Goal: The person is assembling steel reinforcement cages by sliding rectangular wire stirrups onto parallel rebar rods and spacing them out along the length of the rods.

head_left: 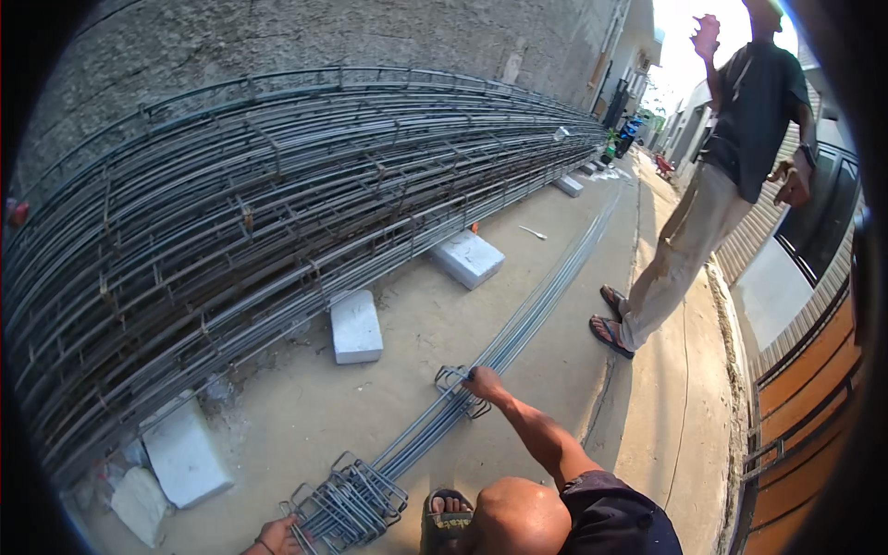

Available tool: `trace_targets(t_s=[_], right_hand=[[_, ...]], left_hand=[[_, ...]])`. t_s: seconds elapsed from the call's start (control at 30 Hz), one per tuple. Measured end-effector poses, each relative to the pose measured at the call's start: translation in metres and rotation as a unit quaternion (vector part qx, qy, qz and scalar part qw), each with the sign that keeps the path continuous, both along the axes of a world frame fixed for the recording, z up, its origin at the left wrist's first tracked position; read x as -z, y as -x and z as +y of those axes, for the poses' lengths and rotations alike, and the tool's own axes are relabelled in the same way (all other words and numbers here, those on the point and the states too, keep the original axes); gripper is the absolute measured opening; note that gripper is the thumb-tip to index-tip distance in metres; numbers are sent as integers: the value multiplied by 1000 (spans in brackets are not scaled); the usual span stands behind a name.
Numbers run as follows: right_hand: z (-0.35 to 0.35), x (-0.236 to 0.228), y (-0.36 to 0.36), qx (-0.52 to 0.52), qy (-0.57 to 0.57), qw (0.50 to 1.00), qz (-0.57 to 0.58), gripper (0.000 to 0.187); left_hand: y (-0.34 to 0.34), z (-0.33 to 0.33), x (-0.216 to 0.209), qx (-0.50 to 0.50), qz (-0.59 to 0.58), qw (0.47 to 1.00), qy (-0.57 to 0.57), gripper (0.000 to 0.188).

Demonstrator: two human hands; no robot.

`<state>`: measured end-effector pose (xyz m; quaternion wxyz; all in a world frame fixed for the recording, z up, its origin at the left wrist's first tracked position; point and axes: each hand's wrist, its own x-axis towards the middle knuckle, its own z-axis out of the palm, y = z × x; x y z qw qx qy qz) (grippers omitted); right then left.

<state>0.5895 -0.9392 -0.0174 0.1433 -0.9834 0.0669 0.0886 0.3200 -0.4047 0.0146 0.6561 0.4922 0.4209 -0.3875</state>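
Note:
A bundle of long thin steel rebars (518,328) lies on the concrete, running away from me. Bent rectangular rebar stirrups (347,499) are heaped around its near end. At the lower edge my left hand (276,536) has its fingers closed on the outer edge of a stirrup in this heap; part of the hand is cut off. Farther along, my right hand (483,384) is closed on a small group of stirrups (450,377) standing around the bars. Its fingertips are partly hidden. My bare knee (518,513) and sandalled foot (448,513) are close beside the bars.
Long rebar cages (277,194) are stacked along the rough wall (305,37) at left, near white blocks (467,259). A person (708,176) in sandals stands at right. Beyond are an orange-brown gate (805,425) and a parked motorcycle (629,134).

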Motion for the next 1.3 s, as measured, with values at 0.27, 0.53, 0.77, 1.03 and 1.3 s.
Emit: trace_targets(t_s=[0.27, 0.53, 0.77, 1.03, 1.3], right_hand=[[-114, 36, -55, 42, 316, 886, -337, 41], [81, 7, 16, -224, -222, 938, 142, 41], [208, -4, 155, -315, -295, 866, 252, 45], [228, -3, 162, -259, -220, 932, 125, 47], [227, 21, 152, -346, -83, 933, 62, 50]], left_hand=[[12, -5, -4, -13, -33, 999, -22, 36], [4, -13, -13, 41, -33, 995, -79, 29], [7, -16, -19, 20, -33, 992, -117, 26], [15, -10, -24, 13, -61, 990, -124, 26], [18, -1, -26, 8, -75, 989, -128, 25]])
